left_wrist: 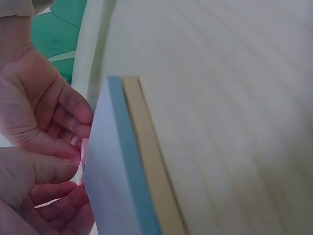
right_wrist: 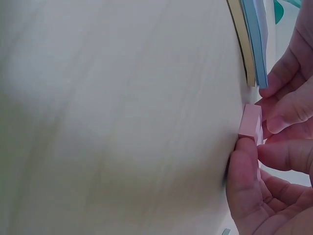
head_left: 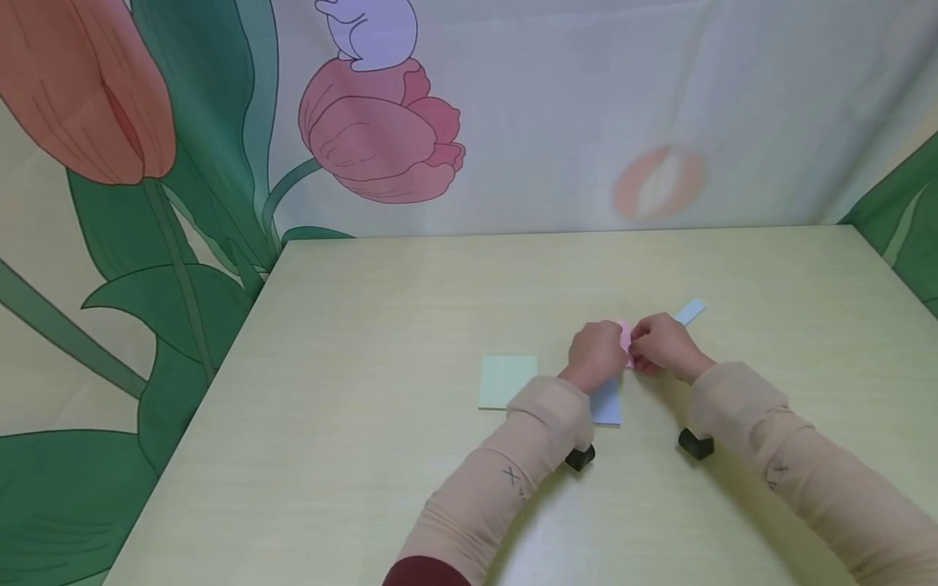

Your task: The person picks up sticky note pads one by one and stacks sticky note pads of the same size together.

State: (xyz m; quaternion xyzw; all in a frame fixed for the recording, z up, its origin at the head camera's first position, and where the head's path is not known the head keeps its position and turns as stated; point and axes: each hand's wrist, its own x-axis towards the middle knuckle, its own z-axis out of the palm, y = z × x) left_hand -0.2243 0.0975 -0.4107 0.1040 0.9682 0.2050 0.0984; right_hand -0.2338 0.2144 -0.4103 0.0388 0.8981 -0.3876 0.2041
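Observation:
Both hands meet at a small pink sticky note pad (head_left: 625, 335) right of the table's middle. My right hand (head_left: 668, 345) pinches its near end between thumb and fingers, as the right wrist view shows. On its other side, my left hand (head_left: 598, 352) has curled fingers, with thumb and fingertips gripping the pink pad (right_wrist: 251, 121). Partly under the left hand in the head view lies a pale blue note pad (head_left: 607, 404). The left wrist view shows this blue pad (left_wrist: 120, 161) on top of a tan layer (left_wrist: 146, 161). The pink pad is mostly hidden by fingers.
A pale green square note pad (head_left: 508, 381) lies left of the left forearm. Beyond the right hand is a narrow light blue strip (head_left: 690, 311). All rest on a light wooden table (head_left: 352, 342), with a printed flower curtain (head_left: 542, 122) behind its far edge.

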